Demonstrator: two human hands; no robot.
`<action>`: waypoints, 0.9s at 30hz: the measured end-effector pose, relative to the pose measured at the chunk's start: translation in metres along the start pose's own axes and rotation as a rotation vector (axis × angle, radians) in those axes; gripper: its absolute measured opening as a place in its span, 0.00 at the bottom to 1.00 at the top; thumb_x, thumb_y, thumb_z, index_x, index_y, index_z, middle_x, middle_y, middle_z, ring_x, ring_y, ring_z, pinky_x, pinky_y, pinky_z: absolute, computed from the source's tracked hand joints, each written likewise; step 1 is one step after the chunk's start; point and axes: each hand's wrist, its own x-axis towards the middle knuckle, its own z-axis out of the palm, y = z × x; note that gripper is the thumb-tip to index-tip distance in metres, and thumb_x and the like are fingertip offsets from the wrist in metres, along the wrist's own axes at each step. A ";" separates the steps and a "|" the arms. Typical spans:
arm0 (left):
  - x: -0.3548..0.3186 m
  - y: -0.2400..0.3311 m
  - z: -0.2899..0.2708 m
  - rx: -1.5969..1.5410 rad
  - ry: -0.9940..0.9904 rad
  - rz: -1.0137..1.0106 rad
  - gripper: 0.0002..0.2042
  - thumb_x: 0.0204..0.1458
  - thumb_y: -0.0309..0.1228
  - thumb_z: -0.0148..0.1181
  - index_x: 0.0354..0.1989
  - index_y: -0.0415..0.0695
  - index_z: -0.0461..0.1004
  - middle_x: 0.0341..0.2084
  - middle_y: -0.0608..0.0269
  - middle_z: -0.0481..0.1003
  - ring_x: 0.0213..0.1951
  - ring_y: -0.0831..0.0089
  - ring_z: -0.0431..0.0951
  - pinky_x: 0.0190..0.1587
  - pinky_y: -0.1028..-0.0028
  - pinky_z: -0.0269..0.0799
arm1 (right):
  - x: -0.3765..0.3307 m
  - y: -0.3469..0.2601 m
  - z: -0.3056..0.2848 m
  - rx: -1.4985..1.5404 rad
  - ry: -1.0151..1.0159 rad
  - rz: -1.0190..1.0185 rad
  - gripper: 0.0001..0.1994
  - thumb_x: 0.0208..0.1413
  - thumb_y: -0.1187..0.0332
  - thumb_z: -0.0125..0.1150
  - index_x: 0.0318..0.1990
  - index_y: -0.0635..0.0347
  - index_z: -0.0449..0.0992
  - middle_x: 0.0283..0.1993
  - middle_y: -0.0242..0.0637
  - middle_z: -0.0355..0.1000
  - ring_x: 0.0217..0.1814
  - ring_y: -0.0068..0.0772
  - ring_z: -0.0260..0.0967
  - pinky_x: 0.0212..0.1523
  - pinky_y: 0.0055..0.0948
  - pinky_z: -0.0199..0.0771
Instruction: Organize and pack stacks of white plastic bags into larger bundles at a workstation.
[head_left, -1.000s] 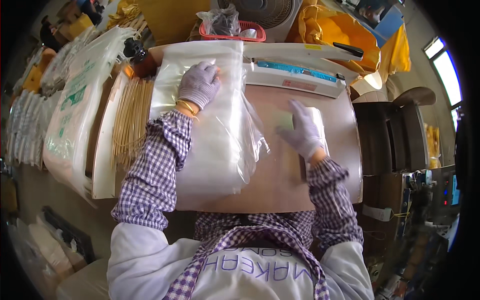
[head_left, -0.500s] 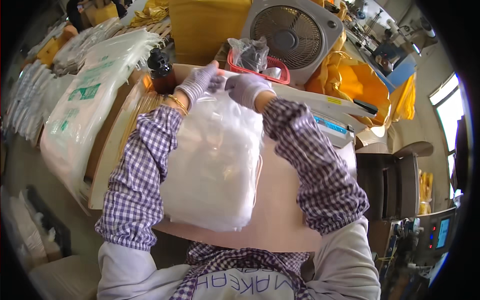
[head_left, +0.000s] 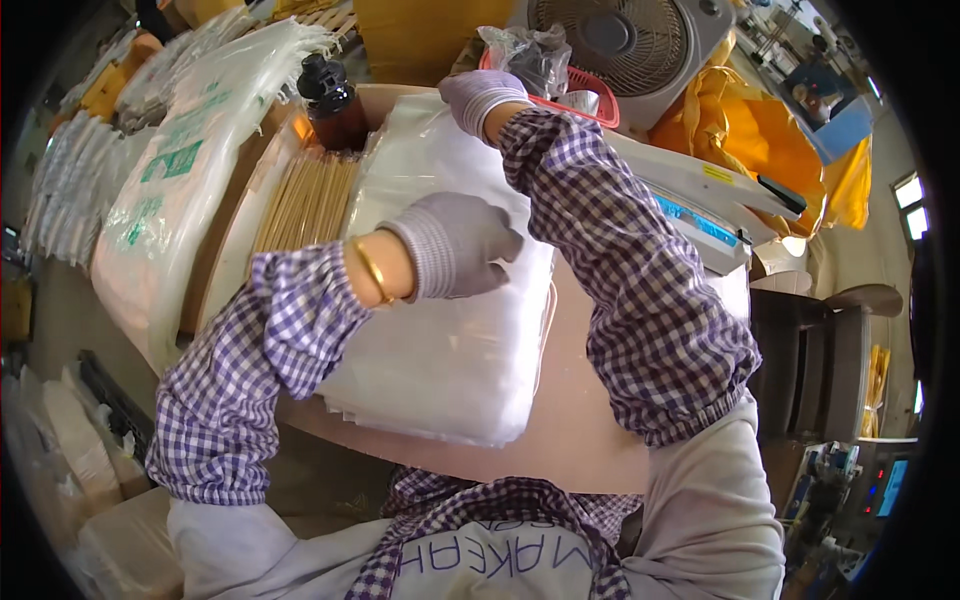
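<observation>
A thick stack of clear plastic bags [head_left: 440, 365] lies flat on the pinkish tabletop. Over the middle of the stack is my left hand [head_left: 460, 245], in a pale grey-lilac glove, its thumb and fingers apart with nothing seen between them. My right hand [head_left: 482, 97], gloved alike, is at the far edge of the stack beside the red basket. Its fingers are curled closed, and what they may grip there is hidden. Left of the stack lies a bundle of thin wooden sticks [head_left: 305, 205], with a dark brown bottle with a black cap [head_left: 330, 105] behind it.
The red basket [head_left: 600, 95] holds a clear plastic-wrapped item. A grey box fan [head_left: 625, 55] stands behind it. Right of my right forearm lies a long white device with a black handle [head_left: 700, 175]. Large printed plastic packs [head_left: 190, 170] stand along the left.
My left hand has come back from the far edge toward me, over the middle of the stack. My right hand stays near the far edge. The view has shifted slightly.
</observation>
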 end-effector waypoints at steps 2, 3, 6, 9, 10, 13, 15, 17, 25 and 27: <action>-0.007 -0.002 0.005 -0.022 -0.062 -0.060 0.15 0.42 0.40 0.54 0.37 0.48 0.72 0.36 0.56 0.71 0.39 0.60 0.72 0.42 0.65 0.67 | -0.007 0.000 -0.001 -0.063 0.094 -0.017 0.11 0.48 0.69 0.51 0.38 0.57 0.75 0.40 0.42 0.72 0.42 0.43 0.70 0.38 0.35 0.72; -0.006 -0.004 0.014 0.002 -0.068 -0.047 0.18 0.42 0.41 0.55 0.42 0.49 0.69 0.38 0.55 0.69 0.42 0.61 0.70 0.44 0.66 0.67 | -0.012 0.004 -0.002 -0.056 0.101 0.018 0.11 0.48 0.69 0.51 0.39 0.56 0.74 0.40 0.40 0.72 0.43 0.41 0.70 0.40 0.35 0.71; -0.001 -0.010 0.033 0.035 -0.076 -0.057 0.27 0.41 0.45 0.57 0.51 0.51 0.63 0.45 0.53 0.66 0.48 0.61 0.67 0.48 0.67 0.65 | -0.039 0.017 -0.009 -0.008 0.330 -0.033 0.15 0.46 0.69 0.50 0.45 0.52 0.68 0.45 0.41 0.68 0.46 0.42 0.66 0.43 0.39 0.68; 0.008 -0.011 0.030 -0.064 -0.063 -0.081 0.29 0.41 0.47 0.55 0.52 0.46 0.62 0.46 0.52 0.66 0.49 0.57 0.66 0.49 0.66 0.63 | -0.102 0.047 -0.037 0.138 0.367 0.081 0.22 0.43 0.64 0.57 0.49 0.52 0.66 0.47 0.40 0.65 0.47 0.44 0.64 0.46 0.34 0.65; 0.016 -0.010 0.024 -0.068 -0.063 -0.057 0.29 0.41 0.47 0.55 0.52 0.46 0.62 0.46 0.52 0.66 0.49 0.57 0.66 0.49 0.66 0.63 | -0.126 0.069 -0.033 0.210 0.399 0.135 0.22 0.43 0.63 0.58 0.49 0.52 0.66 0.46 0.40 0.66 0.47 0.44 0.64 0.47 0.33 0.65; 0.029 -0.018 0.019 -0.078 -0.280 0.025 0.33 0.40 0.50 0.55 0.53 0.43 0.60 0.47 0.46 0.65 0.48 0.53 0.66 0.50 0.65 0.62 | -0.210 0.114 -0.012 0.223 0.368 0.441 0.21 0.45 0.58 0.55 0.48 0.53 0.67 0.49 0.42 0.65 0.49 0.44 0.63 0.48 0.33 0.63; 0.021 -0.029 0.023 -0.035 -0.124 -0.064 0.29 0.43 0.47 0.52 0.53 0.45 0.60 0.46 0.47 0.66 0.47 0.53 0.67 0.50 0.66 0.62 | -0.266 0.124 0.002 0.209 0.117 0.617 0.25 0.43 0.56 0.57 0.49 0.57 0.66 0.49 0.47 0.65 0.52 0.47 0.61 0.49 0.36 0.62; 0.039 -0.018 0.019 -0.064 -0.159 -0.052 0.28 0.44 0.46 0.52 0.53 0.45 0.60 0.46 0.48 0.66 0.47 0.53 0.67 0.50 0.66 0.61 | -0.332 0.134 0.027 0.083 -0.057 0.674 0.31 0.40 0.49 0.59 0.46 0.66 0.65 0.47 0.52 0.66 0.50 0.48 0.63 0.49 0.36 0.63; 0.086 0.029 0.014 -0.535 0.032 -0.041 0.13 0.50 0.38 0.49 0.35 0.42 0.73 0.25 0.60 0.74 0.28 0.68 0.74 0.32 0.74 0.69 | -0.386 0.069 0.056 0.257 -0.248 1.124 0.40 0.34 0.53 0.63 0.56 0.59 0.53 0.49 0.51 0.63 0.51 0.50 0.62 0.50 0.37 0.63; 0.088 0.026 0.034 -1.247 0.063 -0.108 0.12 0.50 0.36 0.52 0.38 0.42 0.73 0.24 0.66 0.74 0.26 0.80 0.72 0.28 0.82 0.68 | -0.383 0.063 0.058 0.326 -0.163 1.138 0.38 0.34 0.56 0.62 0.55 0.59 0.53 0.48 0.53 0.63 0.50 0.51 0.62 0.50 0.38 0.63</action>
